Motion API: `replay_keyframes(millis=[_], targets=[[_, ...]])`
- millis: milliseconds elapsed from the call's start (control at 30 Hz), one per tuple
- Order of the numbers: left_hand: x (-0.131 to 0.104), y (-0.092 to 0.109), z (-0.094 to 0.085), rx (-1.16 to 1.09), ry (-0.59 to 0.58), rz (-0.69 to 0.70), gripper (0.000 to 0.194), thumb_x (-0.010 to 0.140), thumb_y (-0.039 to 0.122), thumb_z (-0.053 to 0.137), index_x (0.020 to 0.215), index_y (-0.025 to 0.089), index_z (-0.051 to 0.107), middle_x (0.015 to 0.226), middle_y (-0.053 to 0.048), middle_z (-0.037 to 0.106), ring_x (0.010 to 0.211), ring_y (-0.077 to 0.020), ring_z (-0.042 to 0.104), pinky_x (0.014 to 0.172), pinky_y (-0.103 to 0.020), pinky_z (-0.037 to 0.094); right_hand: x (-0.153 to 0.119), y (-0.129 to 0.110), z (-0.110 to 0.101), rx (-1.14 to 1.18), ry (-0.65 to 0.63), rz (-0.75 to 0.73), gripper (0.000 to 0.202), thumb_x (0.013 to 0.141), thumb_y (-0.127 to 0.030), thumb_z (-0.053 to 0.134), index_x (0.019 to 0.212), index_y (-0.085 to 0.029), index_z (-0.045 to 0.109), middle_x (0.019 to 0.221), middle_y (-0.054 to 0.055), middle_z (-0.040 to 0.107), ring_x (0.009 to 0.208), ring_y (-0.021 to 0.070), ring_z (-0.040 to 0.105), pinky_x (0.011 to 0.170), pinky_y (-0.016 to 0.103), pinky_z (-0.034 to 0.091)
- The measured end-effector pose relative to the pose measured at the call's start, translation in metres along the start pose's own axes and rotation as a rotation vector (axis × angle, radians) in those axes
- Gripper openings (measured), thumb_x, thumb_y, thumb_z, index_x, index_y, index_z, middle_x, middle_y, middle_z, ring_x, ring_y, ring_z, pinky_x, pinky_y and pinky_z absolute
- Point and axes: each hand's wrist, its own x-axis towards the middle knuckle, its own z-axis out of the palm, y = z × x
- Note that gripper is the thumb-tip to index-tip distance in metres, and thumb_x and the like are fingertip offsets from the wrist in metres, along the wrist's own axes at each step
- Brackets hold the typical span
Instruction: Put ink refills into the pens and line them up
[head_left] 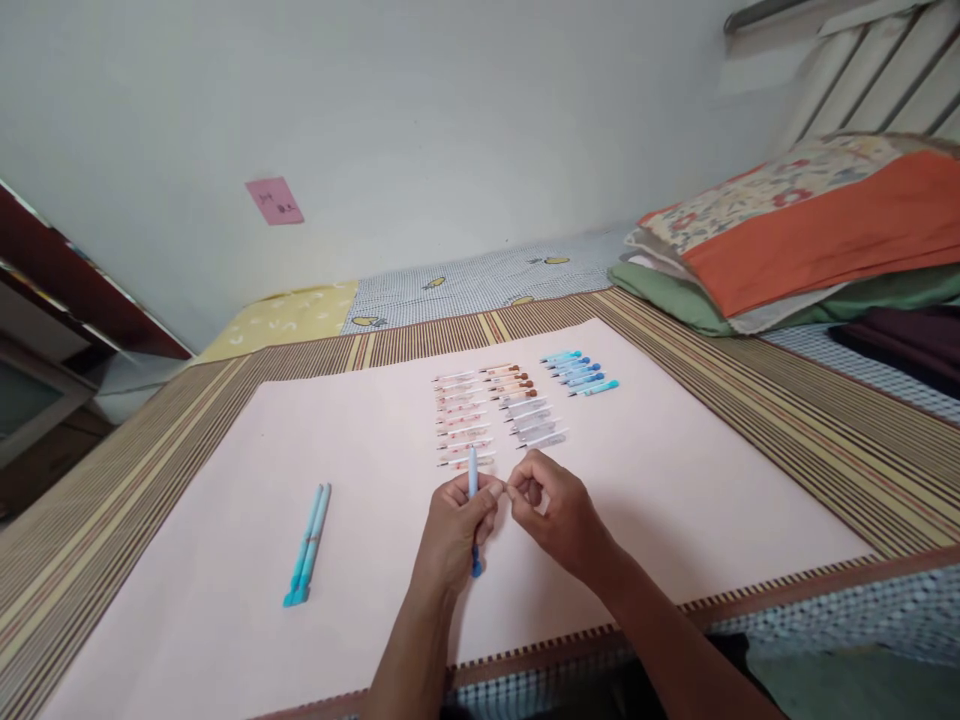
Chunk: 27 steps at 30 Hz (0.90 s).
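Note:
My left hand is closed around a light blue pen, held upright with its point upward and a dark blue end hanging below my fingers. Close beside it, my right hand is closed in a pinch near the left thumb; whatever is between its fingertips is too small to make out. Just beyond my hands lie rows of pens: white ones with pink marks, brown-ended ones, clear grey ones and blue ones. Two turquoise pens rest side by side to the left.
A pale pink sheet lies under the pens on a striped mat. Folded bedding with an orange and floral cover is piled at the right. A pink note is stuck to the wall behind.

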Motion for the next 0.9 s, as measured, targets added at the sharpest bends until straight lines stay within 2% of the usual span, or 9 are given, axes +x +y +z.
replay_keyframes(millis=[133,367,700,900], targets=[[0.002,-0.001,0.0,-0.02,0.029,-0.015,0.034,0.071,0.042,0.082,0.075,0.013,0.064,0.044,0.007,0.045,0.038,-0.0028,0.026,0.041,-0.02,0.013,-0.002,0.003,0.002,-0.079,-0.022,-0.069,0.011,0.087,-0.013,0.055,0.081,-0.022,0.052,0.074,-0.003,0.051,0.062,0.0115,0.048,0.06,0.025,0.041],[0.003,-0.001,0.0,-0.075,0.033,-0.078,0.036,0.063,0.04,0.086,0.069,0.012,0.063,0.044,0.005,0.049,0.037,-0.0019,0.028,0.04,-0.019,0.011,-0.002,0.004,0.005,-0.092,-0.036,-0.061,0.011,0.087,-0.012,0.054,0.081,-0.021,0.052,0.075,-0.003,0.052,0.064,0.0116,0.051,0.062,0.025,0.042],[0.005,-0.004,0.004,-0.133,0.091,-0.092,0.037,0.061,0.04,0.085,0.068,0.012,0.062,0.042,0.006,0.047,0.034,-0.0011,0.026,0.04,-0.02,0.01,-0.002,0.003,0.011,0.132,-0.002,0.174,0.006,0.083,-0.017,0.057,0.079,-0.02,0.059,0.07,-0.002,0.058,0.062,0.0128,0.056,0.06,0.025,0.046],[0.005,-0.002,0.006,-0.147,0.085,-0.067,0.039,0.063,0.041,0.083,0.06,0.014,0.055,0.042,0.006,0.045,0.035,-0.0013,0.026,0.041,-0.02,0.011,0.0,-0.002,0.011,0.265,-0.012,0.302,0.004,0.084,-0.023,0.06,0.082,-0.019,0.062,0.071,0.0,0.065,0.064,0.0148,0.061,0.059,0.025,0.049]])
